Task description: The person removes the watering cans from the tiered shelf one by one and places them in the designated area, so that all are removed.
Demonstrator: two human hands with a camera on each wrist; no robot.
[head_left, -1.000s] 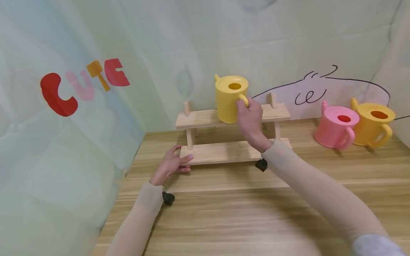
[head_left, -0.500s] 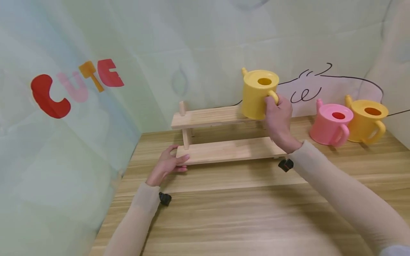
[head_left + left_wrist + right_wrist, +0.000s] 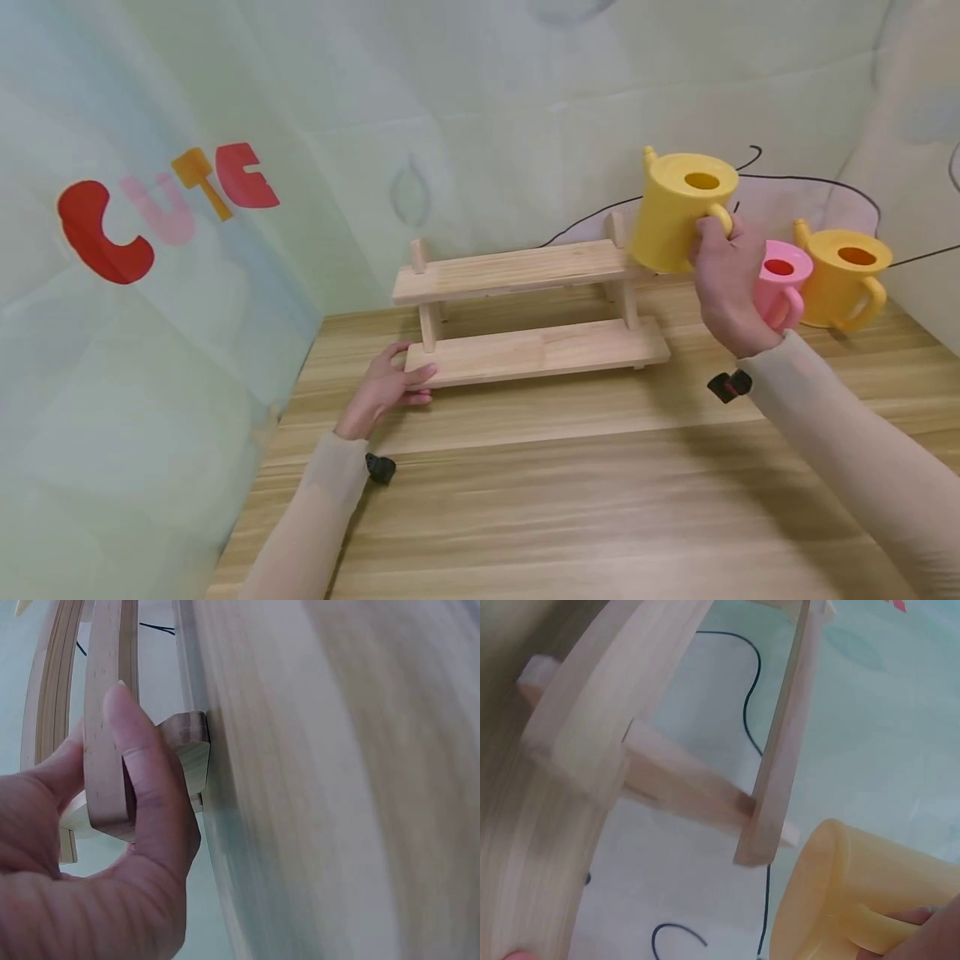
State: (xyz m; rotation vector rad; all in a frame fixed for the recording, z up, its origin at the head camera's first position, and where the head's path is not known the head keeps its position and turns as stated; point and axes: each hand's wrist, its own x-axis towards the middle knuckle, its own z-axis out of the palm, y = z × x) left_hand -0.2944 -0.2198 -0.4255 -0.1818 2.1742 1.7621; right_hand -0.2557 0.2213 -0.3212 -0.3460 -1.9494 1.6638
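Note:
My right hand (image 3: 729, 279) grips the handle of a yellow watering can (image 3: 678, 212), held up off the right end of a two-tier wooden shelf (image 3: 536, 354). In the right wrist view the yellow watering can (image 3: 855, 889) shows at the lower right, its base tilted toward the shelf's upper board (image 3: 780, 757). My left hand (image 3: 382, 387) pinches the left end of the lower board, thumb on top and fingers beneath. The left wrist view shows that board (image 3: 109, 750) between thumb and fingers of the left hand (image 3: 150, 795).
A pink watering can (image 3: 780, 279), partly hidden behind the right hand, stands on the wooden table (image 3: 540, 492). Beside it at the right is an orange-yellow watering can (image 3: 840, 279). A printed curtain (image 3: 465, 108) hangs behind the shelf and along the left side.
The right hand has carried the yellow watering can from over the upper board rightward past the shelf's right end. The left hand keeps its hold on the lower board.

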